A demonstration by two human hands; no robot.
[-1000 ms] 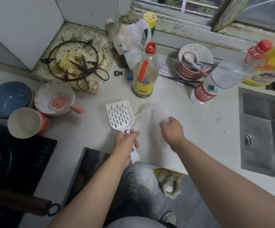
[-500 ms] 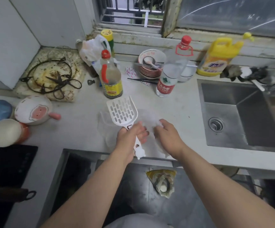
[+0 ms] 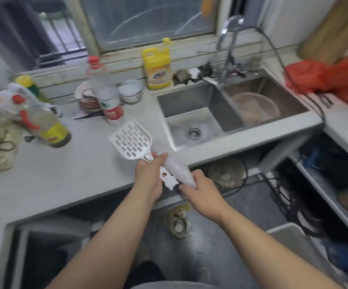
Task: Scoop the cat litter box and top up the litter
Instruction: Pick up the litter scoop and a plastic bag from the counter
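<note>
Head view shows both hands over the front edge of the bench (image 3: 68, 176). Left hand (image 3: 149, 176) is curled round the handle of the scoop (image 3: 134, 140), with the slotted blade pointing up and away, clear of the bench surface. Right hand (image 3: 205, 195) pinches the lower end of the bag (image 3: 177, 171), a thin translucent plastic one, bunched into a narrow roll; the roll lies against the scoop handle, and its upper end sits under the left thumb.

Step in hand, as judged: collect both tools and carry them to the litter box (not visible in this view, nor is any litter supply).

Procedure:
- Keep the scoop grip firm and near the blade end of the handle, as now, for control.
- Transfer the bag fully to the right hand, or open its mouth before reaching the box, so waste can drop straight in.
- Hold the blade level when turning away.

Surroundings: the sink (image 3: 191, 119) lies just right of the scoop, with a tap (image 3: 228, 44) behind it. A yellow jug (image 3: 157, 69), a water bottle (image 3: 106, 94), an oil bottle (image 3: 43, 126) and stacked dishes (image 3: 88, 99) stand at the back of the bench.

Obstructions: a black cable (image 3: 294, 84) trails over the bench edge at right into a tangle on the floor; it may catch a foot or the bag.
</note>
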